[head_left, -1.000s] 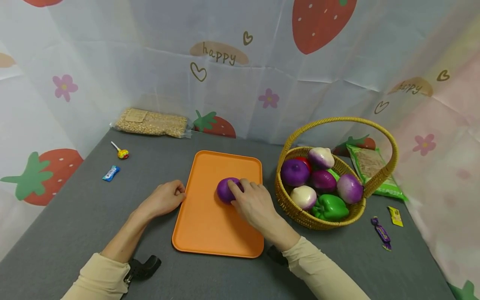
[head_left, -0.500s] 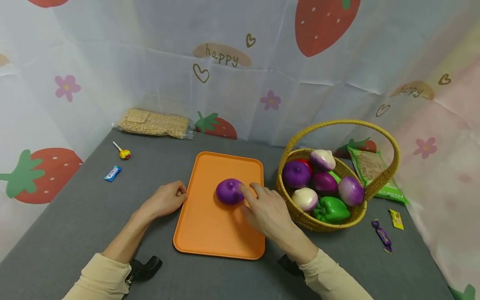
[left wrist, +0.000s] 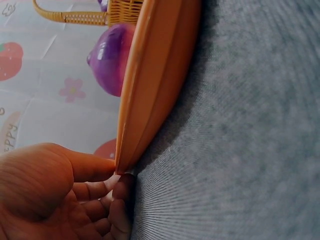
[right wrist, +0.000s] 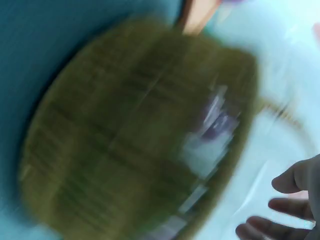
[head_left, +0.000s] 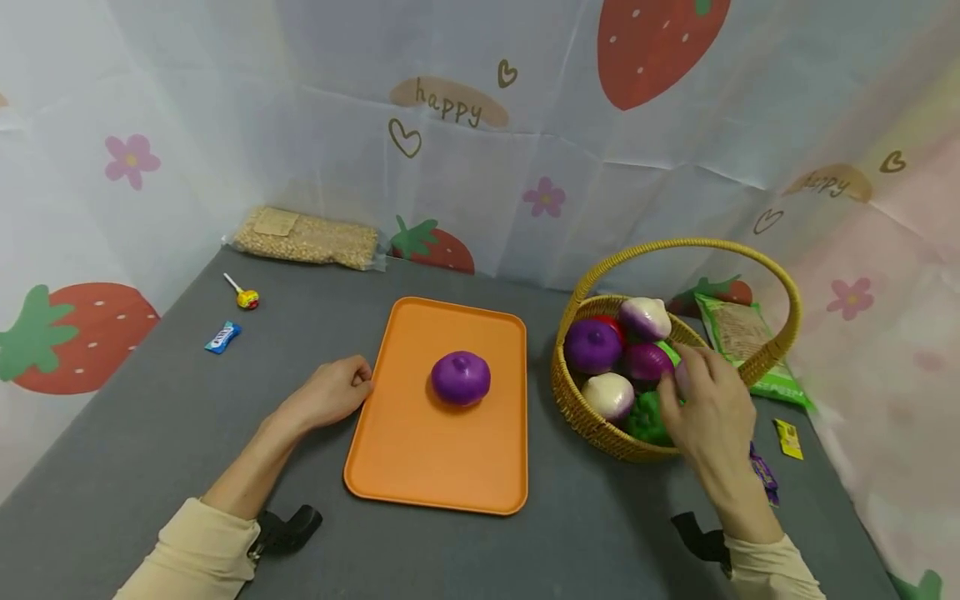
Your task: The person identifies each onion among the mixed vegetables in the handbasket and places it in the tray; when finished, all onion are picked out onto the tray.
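A glossy purple onion (head_left: 461, 377) sits on the orange tray (head_left: 431, 458), a little above its middle. My left hand (head_left: 330, 396) pinches the tray's left rim; the left wrist view shows the thumb (left wrist: 92, 166) on the rim and fingers curled below it. Over the right side of the wicker basket (head_left: 592, 429) hovers my right hand (head_left: 712, 417), fingers parted. In the blurred right wrist view nothing is seen between those fingers. Inside the basket are a purple onion (head_left: 592, 346), white-and-purple turnips (head_left: 645, 319) and a green bell pepper (head_left: 647, 417), partly hidden by the hand.
The basket's tall handle (head_left: 678, 242) arches over the vegetables. A green packet (head_left: 783, 375) lies behind it, with a yellow wrapped candy (head_left: 788, 439) and purple candy (head_left: 763, 475) at right. Far left are a bag of kernels (head_left: 307, 237), a lollipop (head_left: 246, 297) and blue candy (head_left: 222, 337).
My right hand has let go of the onion on the tray and moved right, over the basket. The left hand stays at the tray's rim.
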A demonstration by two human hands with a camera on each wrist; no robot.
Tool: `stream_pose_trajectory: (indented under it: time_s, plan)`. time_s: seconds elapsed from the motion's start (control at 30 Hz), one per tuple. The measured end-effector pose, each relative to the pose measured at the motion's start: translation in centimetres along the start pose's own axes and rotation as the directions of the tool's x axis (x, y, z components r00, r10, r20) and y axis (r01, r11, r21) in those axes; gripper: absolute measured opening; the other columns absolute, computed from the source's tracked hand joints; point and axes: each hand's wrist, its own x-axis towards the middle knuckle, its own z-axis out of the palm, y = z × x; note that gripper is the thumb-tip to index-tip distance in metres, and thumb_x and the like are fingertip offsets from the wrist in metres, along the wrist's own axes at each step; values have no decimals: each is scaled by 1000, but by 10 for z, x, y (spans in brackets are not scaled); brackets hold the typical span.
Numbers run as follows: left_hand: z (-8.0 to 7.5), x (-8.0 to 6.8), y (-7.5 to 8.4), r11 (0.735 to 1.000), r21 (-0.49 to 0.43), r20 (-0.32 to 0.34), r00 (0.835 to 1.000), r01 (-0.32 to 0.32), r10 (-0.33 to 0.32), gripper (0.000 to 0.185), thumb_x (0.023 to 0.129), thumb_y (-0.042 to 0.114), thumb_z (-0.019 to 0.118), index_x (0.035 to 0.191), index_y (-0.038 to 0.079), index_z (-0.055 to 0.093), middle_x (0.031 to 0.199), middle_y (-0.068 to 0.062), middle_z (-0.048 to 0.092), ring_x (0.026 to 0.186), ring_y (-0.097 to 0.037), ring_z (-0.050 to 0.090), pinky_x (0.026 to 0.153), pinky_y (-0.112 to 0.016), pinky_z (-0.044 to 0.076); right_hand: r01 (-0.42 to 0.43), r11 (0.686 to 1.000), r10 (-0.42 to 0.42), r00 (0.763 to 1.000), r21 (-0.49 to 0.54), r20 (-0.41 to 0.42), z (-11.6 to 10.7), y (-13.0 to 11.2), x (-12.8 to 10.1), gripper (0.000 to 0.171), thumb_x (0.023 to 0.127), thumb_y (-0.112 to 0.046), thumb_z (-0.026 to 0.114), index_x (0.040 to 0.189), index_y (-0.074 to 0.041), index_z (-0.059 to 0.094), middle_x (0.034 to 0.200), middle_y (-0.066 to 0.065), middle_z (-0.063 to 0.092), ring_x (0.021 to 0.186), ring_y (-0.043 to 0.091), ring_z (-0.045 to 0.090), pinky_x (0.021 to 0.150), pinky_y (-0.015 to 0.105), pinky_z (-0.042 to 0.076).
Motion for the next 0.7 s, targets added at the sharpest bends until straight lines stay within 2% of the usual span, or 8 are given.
stream_pose_trajectory:
  time_s: [0.07, 0.17, 0.3, 0.4, 0.53, 0.7]
  plan:
    - [-1, 0, 0, 1000, 4, 2, 1000, 0, 0, 17, 99, 15, 50, 103, 1, 59, 81, -8, 60, 66, -16, 53, 64, -30, 41, -94, 994, 94, 996, -54, 1, 0, 20, -2, 36, 84, -13, 66, 114, 5, 64, 104, 28, 63, 86, 47, 60, 70, 58, 46]
    - [-1, -1, -1, 1000, 10, 5, 1000, 2, -2, 17, 99, 15, 50, 103, 1, 60, 82, -9, 60, 67, -17, 53, 65, -30, 42, -197, 970, 208, 976, -141, 66, -2, 38, -6, 45, 85, -18, 68, 121, 8, 59, 107, 34, 60, 89, 52, 58, 71, 62, 45]
    - [0, -1, 0, 1000, 14, -6, 1000, 3, -3, 17, 99, 15, 50, 103, 1, 60, 83, -9, 61, 69, -17, 54, 66, -31, 42, -267, 931, 321, 924, -249, 210, -1, 43, -8, 57, 90, -31, 64, 129, 10, 52, 108, 37, 56, 91, 55, 55, 72, 64, 44]
    - [0, 0, 0, 1000, 9, -13, 1000, 3, -3, 17, 98, 14, 50, 103, 1, 60, 82, -9, 61, 68, -17, 54, 65, -30, 42, -277, 915, 355, 898, -293, 260, 1, 43, -8, 57, 92, -35, 62, 123, 11, 54, 106, 37, 54, 89, 55, 55, 70, 64, 44]
    - [0, 1, -1, 1000, 1, -5, 1000, 10, -10, 17, 99, 15, 50, 104, 1, 60, 82, -8, 61, 67, -16, 54, 64, -29, 42, -262, 918, 340, 907, -297, 250, 1, 43, -11, 48, 88, -31, 65, 108, 12, 57, 98, 36, 57, 83, 54, 56, 64, 64, 44]
    - [1, 0, -1, 1000, 0, -7, 1000, 15, -15, 17, 99, 15, 50, 103, 2, 59, 81, -8, 60, 66, -17, 53, 64, -29, 41, -244, 927, 314, 920, -284, 235, 4, 43, -13, 45, 84, -28, 68, 102, 11, 53, 88, 37, 60, 76, 53, 56, 62, 61, 42]
